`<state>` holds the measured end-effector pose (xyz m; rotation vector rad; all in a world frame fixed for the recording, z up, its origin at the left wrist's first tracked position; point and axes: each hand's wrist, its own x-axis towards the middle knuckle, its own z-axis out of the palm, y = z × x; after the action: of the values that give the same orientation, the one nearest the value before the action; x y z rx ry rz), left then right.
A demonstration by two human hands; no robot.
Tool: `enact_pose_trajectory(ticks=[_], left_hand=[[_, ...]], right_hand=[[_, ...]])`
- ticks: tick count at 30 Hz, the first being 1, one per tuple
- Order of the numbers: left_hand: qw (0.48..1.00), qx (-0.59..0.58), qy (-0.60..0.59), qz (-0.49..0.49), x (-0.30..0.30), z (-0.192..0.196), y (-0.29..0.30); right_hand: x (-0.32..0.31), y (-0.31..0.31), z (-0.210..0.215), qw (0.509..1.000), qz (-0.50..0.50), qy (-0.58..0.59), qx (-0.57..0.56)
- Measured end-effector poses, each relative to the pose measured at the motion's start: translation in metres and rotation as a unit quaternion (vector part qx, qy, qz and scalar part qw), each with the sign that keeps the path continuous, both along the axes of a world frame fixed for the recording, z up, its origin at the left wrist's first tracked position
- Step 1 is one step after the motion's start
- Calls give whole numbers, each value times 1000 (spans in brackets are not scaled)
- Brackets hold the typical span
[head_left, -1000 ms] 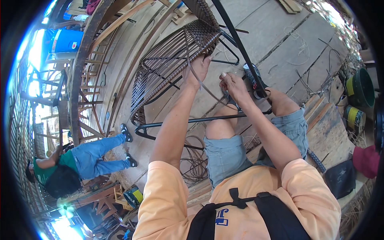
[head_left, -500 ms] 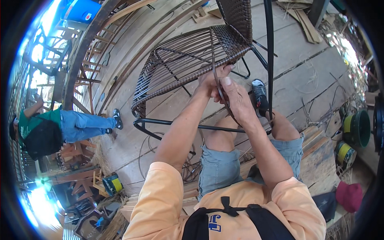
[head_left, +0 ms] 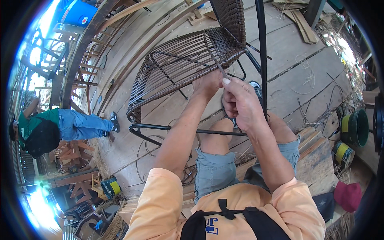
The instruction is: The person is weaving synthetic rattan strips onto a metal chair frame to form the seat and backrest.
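A chair (head_left: 180, 66) with a dark brown woven seat and black metal frame stands in front of me. Strands run along its seat, with a tighter weave near the backrest (head_left: 230, 18). A loose brown weaving strip (head_left: 216, 61) crosses the seat to its near edge. My right hand (head_left: 243, 100) pinches this strip between thumb and fingers just off that edge. Against the seat's near rail, my left hand (head_left: 207, 85) is closed beside the strip; its fingertips are partly hidden, so what they grip cannot be made out.
A black frame bar (head_left: 263, 60) rises beside my right hand, and a lower bar (head_left: 184, 127) crosses above my legs. Green buckets (head_left: 355, 128) and a maroon cloth item (head_left: 348, 196) lie to the right. Another person (head_left: 44, 128) is at far left. Wood planks (head_left: 298, 22) lie at the back.
My right hand has drawn the strip down and tighter, its loop gone from between the hands. My left hand has shifted slightly against the seat rail. The view has moved a little.
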<state>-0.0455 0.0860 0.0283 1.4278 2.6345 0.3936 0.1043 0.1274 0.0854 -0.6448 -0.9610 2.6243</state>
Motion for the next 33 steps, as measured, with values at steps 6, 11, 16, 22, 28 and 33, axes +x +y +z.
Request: enact_pose_trajectory(ticks=[6,11,16,22,28,33], left_hand=[[997,30,61,-43,-6,-13,-1],[999,-6,31,-24,-8,-8,-3],[1000,-18,20,-14,-3,1,-1],[963,-225,-95,-114,49,87,-39],[780,148,-588,154,-62,143,16],[736,59,-621,263,-128,76,79]], right_hand=[[3,10,9,999,-19,19,-24],[4,0,16,999,-38,15,-25],[10,-8,2,998,-56,-19,37],[18,2,-50,958,-37,-94,267],[26,22,-56,840,1,-79,537],[30,30,-62,826,52,-38,560]])
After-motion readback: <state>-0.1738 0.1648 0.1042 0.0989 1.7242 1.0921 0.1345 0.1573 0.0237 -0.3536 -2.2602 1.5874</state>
